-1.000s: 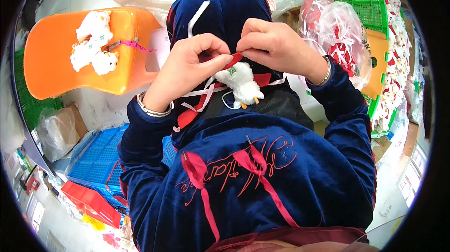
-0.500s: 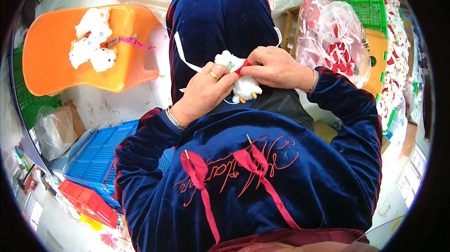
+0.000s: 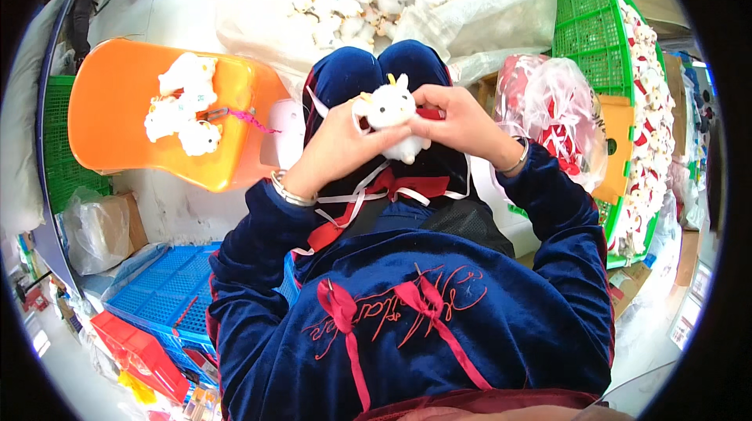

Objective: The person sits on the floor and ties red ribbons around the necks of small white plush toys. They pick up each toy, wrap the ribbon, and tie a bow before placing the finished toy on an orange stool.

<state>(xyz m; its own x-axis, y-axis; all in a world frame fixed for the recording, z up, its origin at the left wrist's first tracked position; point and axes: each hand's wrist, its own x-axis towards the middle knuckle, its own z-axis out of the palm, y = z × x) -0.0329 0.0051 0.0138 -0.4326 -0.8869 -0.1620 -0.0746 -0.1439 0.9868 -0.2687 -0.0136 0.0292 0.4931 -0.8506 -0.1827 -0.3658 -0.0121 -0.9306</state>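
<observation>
"Starting with the arms, what pose is recorded?"

"Both elbows are bent and held out to the sides, forearms angling inward. The left hand (image 3: pixel 341 143) and the right hand (image 3: pixel 464 125) meet over the dark blue trousers (image 3: pixel 345 68), thumbs pointing toward each other across the front of a white plush toy (image 3: pixel 389 108)."

"State of the grip?"

"Both hands are partly curled and closed on the toy between them. The right thumb and forefinger also bend around a piece of red cloth (image 3: pixel 430 114) at the toy's side. The left fingertips pass out of sight; their exact placing cannot be told."

"Position of the toy?"

"Raised over the thighs, near the knees, head uppermost, face toward the wearer. Nearer the waist, a red strip (image 3: pixel 431 184) lies across the trousers, well apart from the fingers."
</observation>
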